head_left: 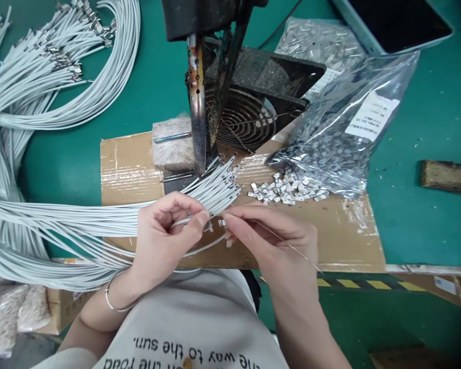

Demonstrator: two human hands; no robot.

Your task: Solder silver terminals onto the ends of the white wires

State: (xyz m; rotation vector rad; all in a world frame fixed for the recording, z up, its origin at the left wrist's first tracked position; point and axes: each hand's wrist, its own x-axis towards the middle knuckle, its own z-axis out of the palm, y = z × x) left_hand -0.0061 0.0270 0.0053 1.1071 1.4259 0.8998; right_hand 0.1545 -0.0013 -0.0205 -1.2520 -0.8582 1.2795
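Note:
My left hand (165, 233) pinches the end of one white wire (184, 221) between thumb and fingers, just in front of a fanned bundle of white wires (215, 189) lying on a cardboard sheet (126, 169). My right hand (265, 238) meets it fingertip to fingertip, pinching a small metal terminal (222, 222) at the wire's end. A thin strand of solder wire (288, 246) runs across the back of that hand. Loose metal terminals (288, 188) lie on the cardboard just beyond my right hand.
A soldering iron on a stand (197, 102) and a black fan (253, 107) sit behind the wires. Clear bags of terminals (341, 133) lie at right. Coils of white wire (42, 87) with fitted ends fill the green table's left side. A wooden block (447, 177) lies far right.

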